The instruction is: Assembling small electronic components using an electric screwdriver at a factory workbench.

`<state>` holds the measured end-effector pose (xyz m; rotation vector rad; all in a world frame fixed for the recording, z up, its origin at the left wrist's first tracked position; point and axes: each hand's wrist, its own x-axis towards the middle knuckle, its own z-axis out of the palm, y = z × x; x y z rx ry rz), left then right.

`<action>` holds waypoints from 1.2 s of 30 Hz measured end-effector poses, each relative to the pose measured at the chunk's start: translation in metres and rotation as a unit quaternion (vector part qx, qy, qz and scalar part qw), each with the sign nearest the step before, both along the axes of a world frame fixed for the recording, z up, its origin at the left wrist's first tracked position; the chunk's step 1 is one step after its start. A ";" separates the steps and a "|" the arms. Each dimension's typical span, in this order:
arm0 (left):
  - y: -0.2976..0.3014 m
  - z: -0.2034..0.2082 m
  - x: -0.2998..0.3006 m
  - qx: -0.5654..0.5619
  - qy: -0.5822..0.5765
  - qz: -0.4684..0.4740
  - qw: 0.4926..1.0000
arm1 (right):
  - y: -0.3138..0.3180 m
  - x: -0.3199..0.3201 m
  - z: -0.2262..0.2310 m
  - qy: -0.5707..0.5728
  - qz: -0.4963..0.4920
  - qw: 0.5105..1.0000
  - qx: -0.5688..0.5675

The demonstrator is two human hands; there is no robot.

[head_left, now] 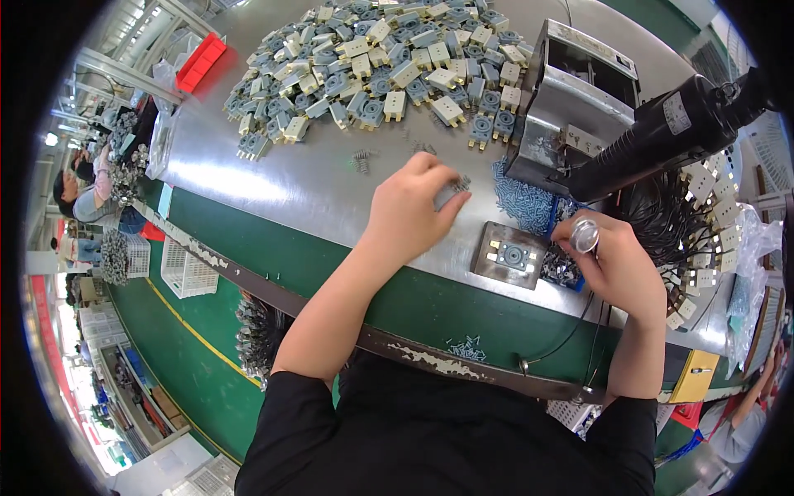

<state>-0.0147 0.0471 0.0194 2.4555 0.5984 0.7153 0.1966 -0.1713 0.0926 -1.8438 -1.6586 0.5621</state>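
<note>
Over the steel tabletop (298, 178), my left hand (409, 202) is closed, thumb and fingers around a small coil spring (463, 183) and something grey that the fingers mostly hide. To its right lies a metal fixture block (488, 269) with a grey socket part with brass contacts (514, 255) seated in it. My right hand (616, 260) is curled above a blue tray (577, 285) of small metal parts. A shiny round metal piece (584, 235) sits at its fingers; whether the fingertips hold anything else cannot be seen.
A large heap of grey-and-cream socket parts (389, 62) covers the back. Blue-grey screws (523, 198) lie beside a metal machine housing (571, 107). A black cylindrical driver (662, 136) slants over the right side, near black cables (653, 219). Loose screws (467, 349) rest on the green edge.
</note>
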 end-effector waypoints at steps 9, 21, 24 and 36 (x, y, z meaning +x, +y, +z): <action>-0.016 0.032 0.004 -0.343 0.004 -0.129 0.930 | 0.004 0.001 -0.013 0.050 0.037 0.994 0.090; -0.030 0.036 0.017 -0.464 0.039 -0.232 0.854 | 0.018 -0.029 -0.023 0.063 -0.078 0.978 0.181; -0.032 0.033 0.014 -0.476 0.002 -0.218 0.852 | 0.019 -0.034 -0.024 0.052 -0.096 0.978 0.178; -0.036 0.014 0.012 -0.518 -0.169 -0.143 0.827 | 0.033 -0.038 -0.008 0.087 -0.100 0.988 0.080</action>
